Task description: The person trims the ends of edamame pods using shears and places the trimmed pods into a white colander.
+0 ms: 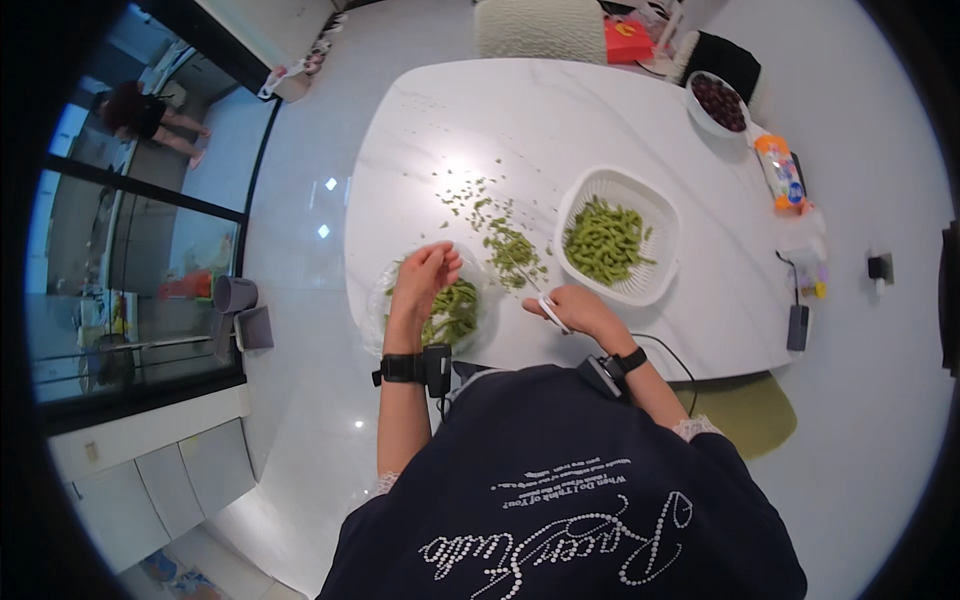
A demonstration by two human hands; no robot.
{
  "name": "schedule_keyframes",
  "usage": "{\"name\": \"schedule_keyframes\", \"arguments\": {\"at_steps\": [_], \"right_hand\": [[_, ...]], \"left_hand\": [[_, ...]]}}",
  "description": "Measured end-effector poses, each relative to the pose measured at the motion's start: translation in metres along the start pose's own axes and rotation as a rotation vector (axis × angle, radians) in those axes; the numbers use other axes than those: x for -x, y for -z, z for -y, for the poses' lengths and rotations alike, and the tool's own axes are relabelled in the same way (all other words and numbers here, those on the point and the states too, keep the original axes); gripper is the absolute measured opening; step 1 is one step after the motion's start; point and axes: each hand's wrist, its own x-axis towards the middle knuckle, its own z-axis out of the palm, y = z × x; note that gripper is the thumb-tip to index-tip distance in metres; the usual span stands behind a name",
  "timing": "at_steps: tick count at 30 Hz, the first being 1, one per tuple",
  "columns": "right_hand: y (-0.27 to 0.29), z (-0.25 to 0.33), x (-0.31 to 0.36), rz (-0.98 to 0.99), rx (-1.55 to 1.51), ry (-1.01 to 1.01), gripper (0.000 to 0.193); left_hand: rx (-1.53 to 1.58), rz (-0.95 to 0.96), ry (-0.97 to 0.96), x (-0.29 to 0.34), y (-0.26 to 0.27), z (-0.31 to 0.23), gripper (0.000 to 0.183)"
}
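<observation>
My right hand (pixel 572 308) is closed around scissors (pixel 547 307) with white handles, whose blades point up and left toward a heap of green trimmings (pixel 512 253). Over a clear plastic bag (pixel 376 312) my left hand (pixel 428 272) is raised with its fingers curled together. Whatever they may hold is too small to make out. Green edamame pods (pixel 456 318) fill the bag, partly hidden by that hand. To the right of the trimmings stands a white slotted basket (pixel 657 272) with more edamame pods (pixel 606 241) in it.
The white table (pixel 500 110) also bears a bowl of dark red fruit (pixel 720 104), an orange and white packet (pixel 780 172) and a dark adapter with a cable (pixel 798 327) along its right side. Behind it is a pale chair (pixel 540 30). Another person (pixel 150 115) stands beyond the glass door.
</observation>
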Motion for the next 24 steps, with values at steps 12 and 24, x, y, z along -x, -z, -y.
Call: {"name": "schedule_keyframes", "arguments": {"at_steps": [12, 24], "right_hand": [[-0.008, 0.006, -0.009, 0.027, -0.062, -0.020, 0.061], [-0.010, 0.009, -0.006, -0.007, -0.117, 0.102, 0.074]], "left_hand": [[-0.642, -0.315, -0.181, -0.009, 0.056, 0.093, 0.025], [-0.283, -0.392, -0.004, 0.008, 0.044, 0.067, 0.014]]}}
